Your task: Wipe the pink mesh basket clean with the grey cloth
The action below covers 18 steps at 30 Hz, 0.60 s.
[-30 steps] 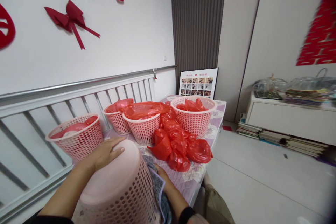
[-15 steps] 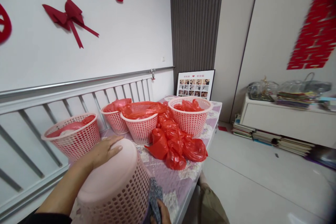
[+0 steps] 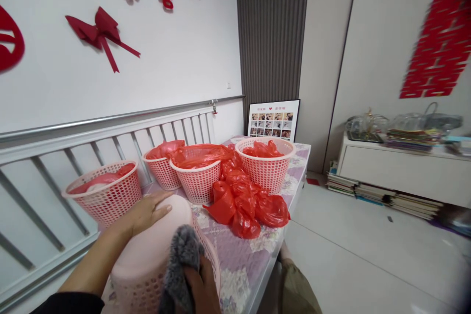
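Note:
A pink plastic basket with holes in its side stands upside down near me, its solid base upward. My left hand lies on that base, fingers stretched out. In my right hand is a grey fluffy cloth, pressed to the basket's holed side. Fingers are wrapped round the cloth, which covers part of the basket wall.
Behind stand several pink baskets with red plastic bags in them. Loose red bags lie on the floral-covered table. A white radiator runs along the left wall; a low white cabinet is at right.
My right hand has brought the grey cloth up and left, from beside the basket's lower rim onto its side. My left hand stays on the base.

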Tool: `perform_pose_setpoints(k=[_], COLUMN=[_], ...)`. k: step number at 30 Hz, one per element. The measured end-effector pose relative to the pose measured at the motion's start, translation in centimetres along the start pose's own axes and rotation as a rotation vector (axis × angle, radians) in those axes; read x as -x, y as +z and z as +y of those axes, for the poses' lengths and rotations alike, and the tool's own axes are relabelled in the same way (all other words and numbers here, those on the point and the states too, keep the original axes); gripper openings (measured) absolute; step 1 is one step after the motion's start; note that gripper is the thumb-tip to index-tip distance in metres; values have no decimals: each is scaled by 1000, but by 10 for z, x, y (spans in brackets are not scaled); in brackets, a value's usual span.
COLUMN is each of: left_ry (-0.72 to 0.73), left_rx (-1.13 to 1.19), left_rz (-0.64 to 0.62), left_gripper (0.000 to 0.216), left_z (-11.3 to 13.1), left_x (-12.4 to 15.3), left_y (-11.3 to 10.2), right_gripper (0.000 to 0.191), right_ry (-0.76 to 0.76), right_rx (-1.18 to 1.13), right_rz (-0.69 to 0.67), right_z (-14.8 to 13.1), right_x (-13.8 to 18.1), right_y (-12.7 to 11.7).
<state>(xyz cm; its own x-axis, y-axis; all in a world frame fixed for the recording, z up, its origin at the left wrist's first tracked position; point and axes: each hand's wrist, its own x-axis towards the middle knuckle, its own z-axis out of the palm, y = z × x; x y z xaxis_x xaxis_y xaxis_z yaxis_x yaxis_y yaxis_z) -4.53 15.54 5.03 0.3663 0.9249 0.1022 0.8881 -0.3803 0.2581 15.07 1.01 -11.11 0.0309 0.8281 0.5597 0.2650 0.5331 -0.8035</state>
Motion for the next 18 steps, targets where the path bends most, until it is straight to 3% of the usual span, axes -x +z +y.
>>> perform_pose_setpoints(k=[3,6,8,11,14,16,18], left_ry=[53,83,40,-3,-5,-9,-7], left_rx=[22,42,25,-5,-11,-10,-8], left_rz=[-30,-33,-19,-24,-32,-33,-38], left_gripper=[67,64,66,73,75,74,74], left_z=[-3,-3,0,4,4,2,1], left_x=[-2,-2,-1,1,1,0,0], left_y=[-2,-2,-2,-1,0,0,0], right_gripper=[64,72,67,53,46,45,46], right_ry=[-181,-259,-188,89,293,314,191], right_rx=[63,85,57,-42,-120,-106,-56], right_rz=[-51,-98,-48,62,82,77,57], right_z=[-23,-20,-1,45,86,96,86], right_x=[-36,-52,-52,-43,-29,-20,-15], right_y=[-2,-2,-1,1,-2,-3,-5])
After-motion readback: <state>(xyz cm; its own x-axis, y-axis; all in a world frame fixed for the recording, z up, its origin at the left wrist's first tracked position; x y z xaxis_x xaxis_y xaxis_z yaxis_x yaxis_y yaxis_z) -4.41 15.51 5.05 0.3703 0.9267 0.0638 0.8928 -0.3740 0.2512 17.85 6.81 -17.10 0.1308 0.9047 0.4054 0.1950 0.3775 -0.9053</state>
